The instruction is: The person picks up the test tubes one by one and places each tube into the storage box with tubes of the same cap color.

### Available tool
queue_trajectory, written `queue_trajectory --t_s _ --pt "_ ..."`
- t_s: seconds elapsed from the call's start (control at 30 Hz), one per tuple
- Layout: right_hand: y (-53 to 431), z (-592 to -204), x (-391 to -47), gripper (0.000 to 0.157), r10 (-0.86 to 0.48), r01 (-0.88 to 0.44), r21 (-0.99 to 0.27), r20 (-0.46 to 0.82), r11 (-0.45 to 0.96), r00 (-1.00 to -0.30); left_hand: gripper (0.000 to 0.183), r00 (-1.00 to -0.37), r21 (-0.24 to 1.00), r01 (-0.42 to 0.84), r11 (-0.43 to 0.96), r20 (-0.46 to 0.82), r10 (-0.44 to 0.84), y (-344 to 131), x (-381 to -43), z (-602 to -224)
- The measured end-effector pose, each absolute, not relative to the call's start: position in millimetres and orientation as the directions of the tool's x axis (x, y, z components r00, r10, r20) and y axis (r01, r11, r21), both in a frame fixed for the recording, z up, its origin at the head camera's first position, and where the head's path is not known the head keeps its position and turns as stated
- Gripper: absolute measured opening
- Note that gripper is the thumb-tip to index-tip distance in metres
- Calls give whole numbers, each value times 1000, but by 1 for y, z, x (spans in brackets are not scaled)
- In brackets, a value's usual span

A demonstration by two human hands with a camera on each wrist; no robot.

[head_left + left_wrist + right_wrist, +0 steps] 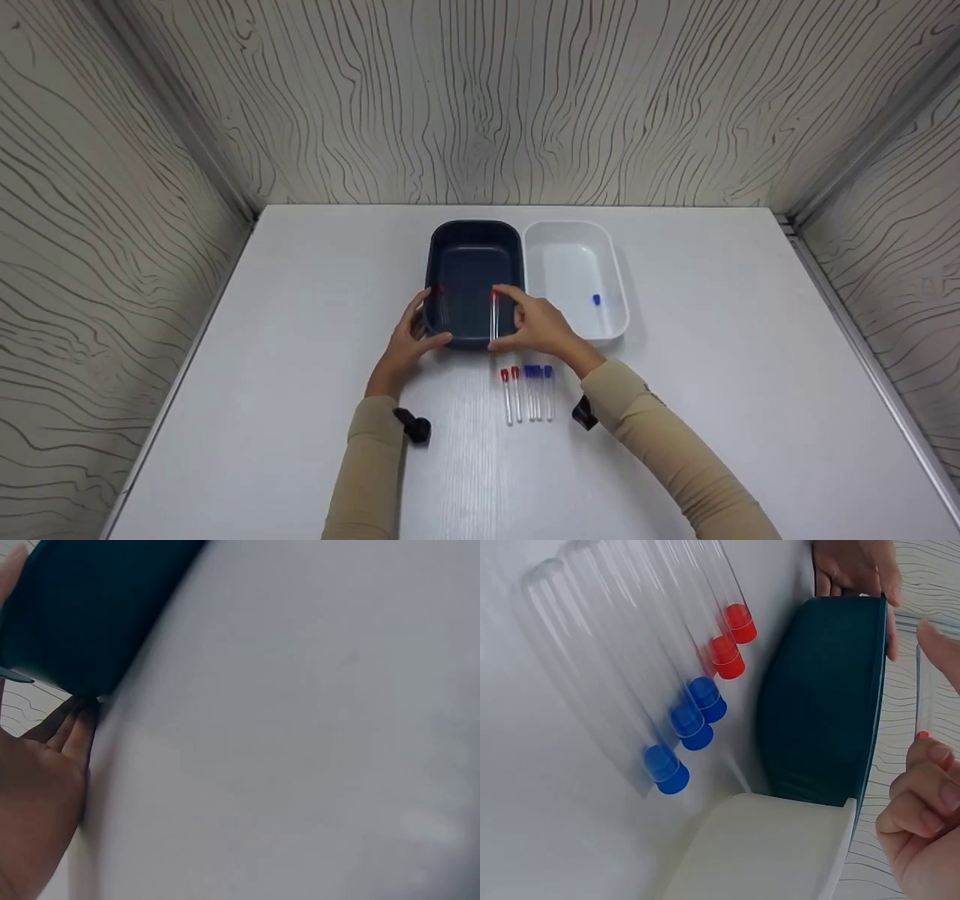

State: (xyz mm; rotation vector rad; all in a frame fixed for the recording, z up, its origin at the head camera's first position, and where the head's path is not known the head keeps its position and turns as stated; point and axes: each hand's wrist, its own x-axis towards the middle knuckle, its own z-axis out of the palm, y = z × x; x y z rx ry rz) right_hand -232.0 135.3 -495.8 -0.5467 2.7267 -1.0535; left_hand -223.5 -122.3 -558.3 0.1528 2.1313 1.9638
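Note:
My right hand [541, 325] pinches a clear test tube with a red cap [494, 319] lengthwise between thumb and forefinger, above the near right part of a dark blue tray [475, 343]. In the right wrist view, the thumb is at the tube's bottom and the forefinger by the cap. My left hand [406, 349] grips that tray's near left corner, thumb on the near rim and fingers along the left side. Another red-capped tube [441, 289] lies inside the dark tray. A blue-capped tube [597, 299] lies in the white tray [622, 304], its clear part faint.
In front of the trays, two red-capped tubes [727, 658] and three blue-capped tubes [666, 769] lie side by side on the white table [300, 375]. The two trays stand against each other. Patterned panels [480, 105] enclose the back and sides.

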Motion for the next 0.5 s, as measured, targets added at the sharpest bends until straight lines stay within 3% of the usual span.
queue_trajectory --t_s 0.27,0.5 --pt "127 -502 -245 93 -387 -247 -719 -33 650 -921 92 -979 988 -80 135 -103 178 -121 -235 -586" --pt "119 -504 -253 94 -379 -217 -734 -58 643 -924 90 -977 985 -107 132 -129 168 -119 -234 -586"
